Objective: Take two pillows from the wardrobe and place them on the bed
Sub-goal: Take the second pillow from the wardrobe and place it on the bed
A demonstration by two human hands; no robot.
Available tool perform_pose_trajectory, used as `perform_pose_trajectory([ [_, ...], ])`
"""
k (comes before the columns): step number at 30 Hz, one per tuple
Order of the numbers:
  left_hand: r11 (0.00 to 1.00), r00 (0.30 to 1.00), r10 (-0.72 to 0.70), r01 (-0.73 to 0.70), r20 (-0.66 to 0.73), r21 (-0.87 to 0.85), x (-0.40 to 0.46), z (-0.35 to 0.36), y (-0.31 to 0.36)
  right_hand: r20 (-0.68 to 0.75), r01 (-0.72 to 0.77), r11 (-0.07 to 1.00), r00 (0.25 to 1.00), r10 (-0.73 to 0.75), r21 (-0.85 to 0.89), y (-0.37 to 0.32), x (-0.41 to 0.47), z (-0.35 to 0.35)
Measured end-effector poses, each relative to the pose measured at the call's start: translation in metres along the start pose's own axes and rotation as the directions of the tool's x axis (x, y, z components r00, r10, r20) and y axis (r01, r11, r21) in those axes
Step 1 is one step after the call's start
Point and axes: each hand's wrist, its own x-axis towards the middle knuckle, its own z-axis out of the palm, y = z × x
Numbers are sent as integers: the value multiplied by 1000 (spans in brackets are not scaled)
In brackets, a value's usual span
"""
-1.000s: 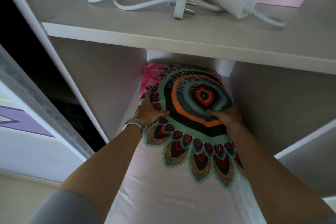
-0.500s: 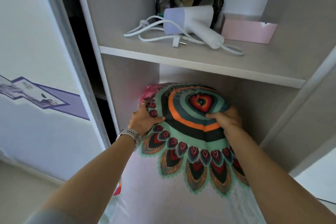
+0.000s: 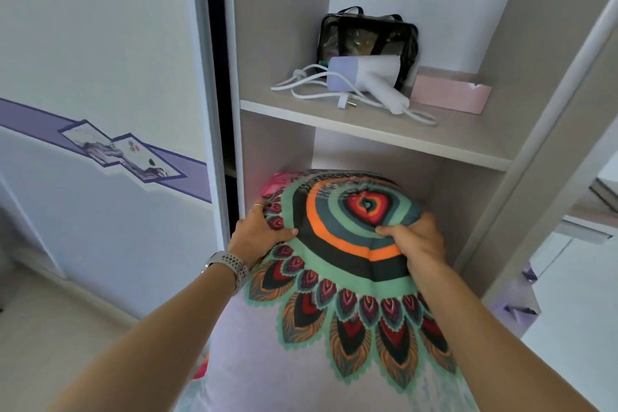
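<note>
A large pillow (image 3: 334,311) with a green, orange and black mandala print on a pale cover fills the lower middle of the head view. Its far end lies in the wardrobe compartment (image 3: 468,197) under a shelf. My left hand (image 3: 257,234), with a watch on the wrist, grips the pillow's left side. My right hand (image 3: 414,237) pinches the fabric on its right side. A pink edge (image 3: 274,184) shows at the far left of the pillow; whether it belongs to a second pillow I cannot tell.
The shelf (image 3: 368,130) above the pillow holds a white hair dryer (image 3: 368,77) with its cord, a black clear bag (image 3: 368,33) and a pink box (image 3: 451,94). A sliding wardrobe door (image 3: 100,110) with a purple stripe stands at left.
The pillow has come further out of the compartment toward me, with both hands still gripping it. The view has pulled back and risen, so the upper shelf's contents now show in full.
</note>
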Motion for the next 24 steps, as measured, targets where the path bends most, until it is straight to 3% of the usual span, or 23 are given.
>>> perform_pose_trajectory([
  [4, 997, 998, -32, 28, -57, -78, -21, -3, 1, 55, 36, 999, 998, -37, 5, -3, -7, -10],
  [13, 989, 946, -148, 148, -288, -22, -117, 14, 8, 267, 162, 980, 945, -188, 116, 17, -11, -36],
  [19, 973, 850, -222, 225, -477, -51, -212, 3, 16, 488, 216, 967, 836, -253, 132, 24, -48, -50],
  [24, 960, 746, -250, 274, -617, -56, -287, -36, 27, 553, 293, 941, 761, -338, 172, 5, -103, -50],
])
